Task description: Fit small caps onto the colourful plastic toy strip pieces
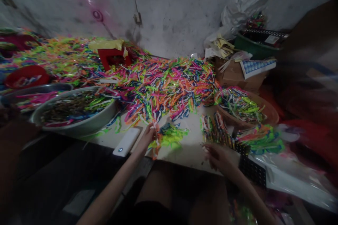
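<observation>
My left hand is closed on an orange and white strip piece at the table's front edge. Just right of it lies a small heap of yellow-green and blue pieces. My right hand hangs over the front edge further right, its fingers bent together; what they hold, if anything, is too small and blurred to name. Beyond that hand, bundled pieces lie in rows. A large pile of multicoloured strips covers the middle of the table behind both hands.
A white power bank lies left of my left hand. Further left stands a pale basin of pieces. An orange-brown basin, a black perforated tray and plastic bags are at the right. Another person's arm shows at far left.
</observation>
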### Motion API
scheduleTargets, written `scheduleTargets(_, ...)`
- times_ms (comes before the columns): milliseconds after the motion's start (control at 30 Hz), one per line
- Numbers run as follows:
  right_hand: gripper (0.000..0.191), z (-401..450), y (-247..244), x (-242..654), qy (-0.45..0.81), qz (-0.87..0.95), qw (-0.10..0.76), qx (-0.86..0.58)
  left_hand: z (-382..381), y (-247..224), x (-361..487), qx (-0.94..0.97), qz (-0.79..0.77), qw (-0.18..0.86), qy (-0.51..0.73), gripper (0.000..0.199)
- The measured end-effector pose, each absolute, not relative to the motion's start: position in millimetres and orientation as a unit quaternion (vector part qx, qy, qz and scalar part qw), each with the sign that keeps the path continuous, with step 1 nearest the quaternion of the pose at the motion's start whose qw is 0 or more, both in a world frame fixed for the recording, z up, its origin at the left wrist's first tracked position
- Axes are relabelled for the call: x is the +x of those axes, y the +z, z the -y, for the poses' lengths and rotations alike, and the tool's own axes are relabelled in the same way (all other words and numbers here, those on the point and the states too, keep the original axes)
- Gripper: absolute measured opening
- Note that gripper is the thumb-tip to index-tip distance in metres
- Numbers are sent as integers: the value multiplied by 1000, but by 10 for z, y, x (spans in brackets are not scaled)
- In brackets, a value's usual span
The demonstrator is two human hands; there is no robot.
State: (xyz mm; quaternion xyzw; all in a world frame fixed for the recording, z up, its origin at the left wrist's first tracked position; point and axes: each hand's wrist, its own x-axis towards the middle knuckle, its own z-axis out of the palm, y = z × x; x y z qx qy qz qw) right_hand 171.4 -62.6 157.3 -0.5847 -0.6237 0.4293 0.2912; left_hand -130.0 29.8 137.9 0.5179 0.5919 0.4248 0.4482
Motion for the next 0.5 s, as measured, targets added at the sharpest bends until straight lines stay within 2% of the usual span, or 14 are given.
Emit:
scheduleTargets(100, 29, 694, 1701, 1470, 473, 620, 313, -543, -162, 1385, -957, 514, -545, 503, 432, 45)
scheduleTargets(200, 22, 681, 1738, 1345, 442, 627, 338, -545, 32, 1447, -688, 542, -509, 537, 399, 49)
scheduleTargets(267, 21, 678, 1761, 1326, 422, 628, 354, -550, 182, 1555, -610, 595, -483, 518, 379, 43)
scheduleTargets(333, 23, 713, 1822, 1336, 405, 630, 362, -555, 317, 1694, -599, 714, -448, 416, 341, 34)
scheduleTargets(400, 26, 782, 1921, 1352, 376, 646, 367, -554, 412, 1828, -618, 829, -412, 257, 276, 25)
scheduleTargets(500, 27, 901, 2073, 1359, 309, 683, 375, -545, 471, 1965, -635, 901, -378, 73, 201, 20)
